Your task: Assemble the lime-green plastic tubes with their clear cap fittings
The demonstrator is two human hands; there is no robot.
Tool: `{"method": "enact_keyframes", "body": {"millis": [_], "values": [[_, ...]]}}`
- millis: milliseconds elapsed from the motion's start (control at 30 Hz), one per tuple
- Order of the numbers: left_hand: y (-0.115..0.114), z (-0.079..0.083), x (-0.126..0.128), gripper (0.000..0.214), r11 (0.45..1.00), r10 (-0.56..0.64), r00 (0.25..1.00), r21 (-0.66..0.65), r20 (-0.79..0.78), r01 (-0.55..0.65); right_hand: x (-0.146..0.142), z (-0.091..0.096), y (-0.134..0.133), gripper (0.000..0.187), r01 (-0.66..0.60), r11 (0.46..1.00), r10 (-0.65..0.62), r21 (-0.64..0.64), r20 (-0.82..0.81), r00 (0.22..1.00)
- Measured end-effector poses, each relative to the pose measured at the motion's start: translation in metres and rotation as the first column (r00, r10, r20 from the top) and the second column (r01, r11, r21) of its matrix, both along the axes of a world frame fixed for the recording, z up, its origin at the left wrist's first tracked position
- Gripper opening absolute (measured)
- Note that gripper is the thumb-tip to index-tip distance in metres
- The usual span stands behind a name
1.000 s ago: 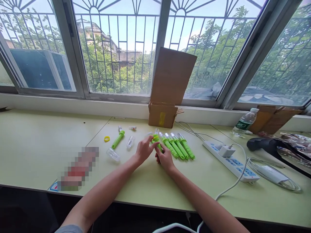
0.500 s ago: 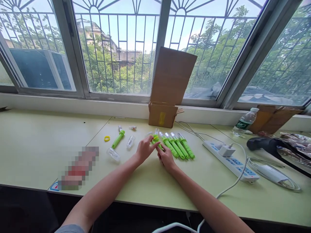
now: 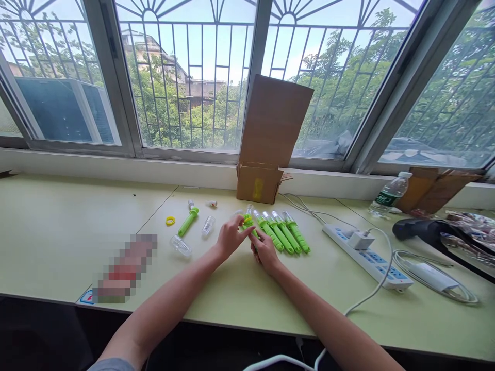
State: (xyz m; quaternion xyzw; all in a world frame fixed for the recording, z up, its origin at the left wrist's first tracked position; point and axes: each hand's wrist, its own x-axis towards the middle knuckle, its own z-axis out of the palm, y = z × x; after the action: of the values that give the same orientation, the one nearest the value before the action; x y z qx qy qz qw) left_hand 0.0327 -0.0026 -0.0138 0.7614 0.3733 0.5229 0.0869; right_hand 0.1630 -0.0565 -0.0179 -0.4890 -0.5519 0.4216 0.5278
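Note:
Both hands are closed on one green plastic tube with a yellow band near its top. My left hand pinches its upper end, and my right hand wraps its lower part, hiding much of it. Close to my right hand lies a row of several similar green tubes with clear tips. To the left are another green tube with a whitish tip, a yellow ring, two clear plastic caps, one upright-looking and one lying flat, and a small clear-and-white piece.
An open cardboard box stands against the window wall. At right are a white power strip with plugged cables, a coiled charger cable, a water bottle and a black strap. A blurred-out item lies near the left front edge.

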Motion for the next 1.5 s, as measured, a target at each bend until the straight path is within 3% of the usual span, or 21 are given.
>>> {"method": "enact_keyframes", "body": {"millis": [500,867,1267,1500], "values": [[0.0072,-0.0056,-0.0002,0.033,0.994,-0.091,0.993,-0.056,0.072,0.095,0.0020,0.0014,-0.0011,0.039,-0.056,0.997,0.055,-0.052,-0.023,0.998],[0.0048,-0.0039,-0.0002,0.031,0.994,-0.088,0.992,-0.051,0.090,0.093,0.0015,0.0020,-0.0006,0.035,-0.038,0.998,0.038,-0.058,0.000,0.999],[0.0049,-0.0037,-0.0014,0.028,0.995,-0.087,0.993,-0.038,0.085,0.090,0.0061,-0.0058,0.0055,0.036,0.034,0.998,-0.038,-0.047,-0.086,0.996],[0.0050,-0.0044,-0.0005,0.027,0.996,-0.083,0.994,-0.034,0.069,0.086,0.0048,-0.0025,0.0030,0.033,-0.006,0.999,0.002,-0.033,-0.103,0.995]]}}
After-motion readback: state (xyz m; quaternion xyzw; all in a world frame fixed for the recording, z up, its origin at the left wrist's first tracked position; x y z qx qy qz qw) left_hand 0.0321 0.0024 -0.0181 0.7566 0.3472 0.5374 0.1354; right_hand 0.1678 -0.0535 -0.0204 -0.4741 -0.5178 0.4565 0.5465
